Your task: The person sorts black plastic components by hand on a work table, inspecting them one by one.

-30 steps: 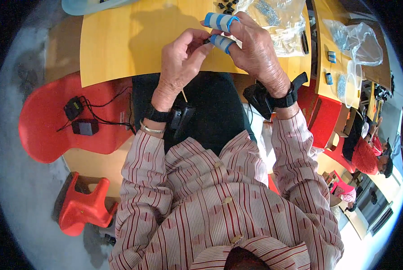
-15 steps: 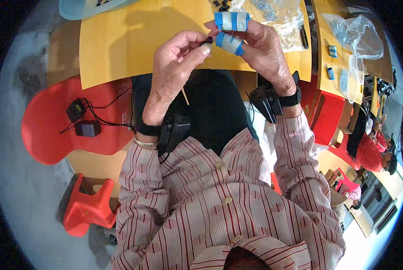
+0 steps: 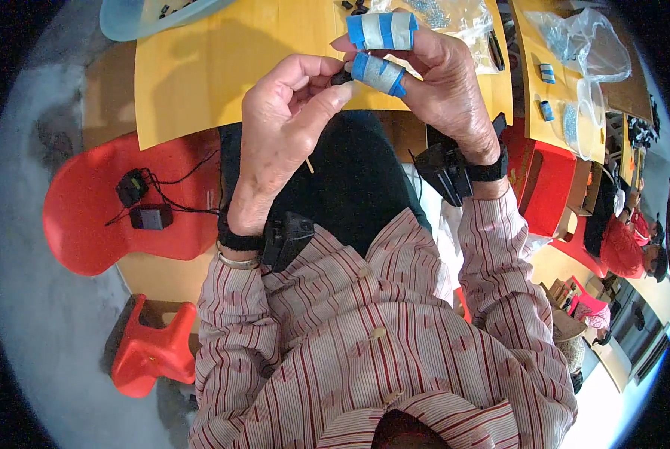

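My left hand [image 3: 282,135] and my right hand [image 3: 439,82] meet above my lap at the front edge of a yellow table [image 3: 200,75]. Between the fingertips of both hands sits a small dark part [image 3: 342,76]. Two fingers of my right hand wear grey and blue tape wraps [image 3: 381,51]. A thin pale stick [image 3: 309,166] pokes out under my left palm. Each wrist carries a black strap with a dark device.
A clear bag of small metal parts [image 3: 454,19] lies behind my hands. A pale blue bowl [image 3: 148,15] stands at the table's far left. A red chair [image 3: 110,209] with black cabled gadgets is on my left, a red stool [image 3: 155,348] below it. Another person in red [image 3: 634,251] sits far right.
Both hands have risen toward the camera and slightly right, still pinching the small dark part together.
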A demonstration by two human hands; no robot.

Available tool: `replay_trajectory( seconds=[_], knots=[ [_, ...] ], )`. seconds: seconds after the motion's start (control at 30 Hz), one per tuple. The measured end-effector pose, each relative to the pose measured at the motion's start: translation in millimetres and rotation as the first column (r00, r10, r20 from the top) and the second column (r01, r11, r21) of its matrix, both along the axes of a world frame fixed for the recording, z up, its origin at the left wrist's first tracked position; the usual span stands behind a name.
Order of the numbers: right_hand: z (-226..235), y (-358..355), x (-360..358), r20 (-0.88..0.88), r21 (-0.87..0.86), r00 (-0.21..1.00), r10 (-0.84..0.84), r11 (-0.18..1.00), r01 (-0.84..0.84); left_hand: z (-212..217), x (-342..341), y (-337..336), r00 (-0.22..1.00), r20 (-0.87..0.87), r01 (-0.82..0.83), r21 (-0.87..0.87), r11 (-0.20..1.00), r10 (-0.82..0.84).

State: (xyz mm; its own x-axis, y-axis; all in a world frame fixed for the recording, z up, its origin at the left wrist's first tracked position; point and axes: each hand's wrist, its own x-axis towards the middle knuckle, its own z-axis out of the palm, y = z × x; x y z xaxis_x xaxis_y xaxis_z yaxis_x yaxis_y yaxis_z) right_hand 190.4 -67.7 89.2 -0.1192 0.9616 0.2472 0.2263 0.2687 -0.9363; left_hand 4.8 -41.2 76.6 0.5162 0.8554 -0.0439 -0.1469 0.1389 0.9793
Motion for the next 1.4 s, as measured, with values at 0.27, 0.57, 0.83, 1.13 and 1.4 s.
replay_trajectory(
  seconds=[0.27, 0.57, 0.83, 1.13, 1.4],
  knots=[
    [16.5, 0.9, 0.2, 0.314, 0.157, 0.949, -0.025, 0.987, -0.026, 2.5, -4.2, 1.5, 0.999, -0.010, 0.034, -0.016, 0.999, -0.034],
    [14.6, -1.6, -8.4, 0.409, 0.217, 0.903, -0.131, 0.975, 0.043, 0.9, -3.4, 4.1, 0.995, -0.059, 0.072, -0.039, 0.997, -0.074],
    [6.2, -2.9, -2.2, 0.474, 0.222, 0.867, -0.151, 0.974, 0.048, -4.8, -2.1, 6.7, 0.993, -0.040, 0.108, -0.067, 0.992, -0.111],
    [13.1, -7.7, -1.7, 0.521, 0.277, 0.841, -0.147, 0.961, -0.004, -0.8, -5.2, 7.7, 0.994, 0.060, 0.094, -0.124, 0.988, -0.087],
    [7.6, -10.2, -7.8, 0.679, 0.457, 0.667, -0.307, 0.888, -0.056, -3.3, -1.0, 8.6, 0.995, 0.021, 0.095, -0.109, 0.990, -0.093]
  ],
)
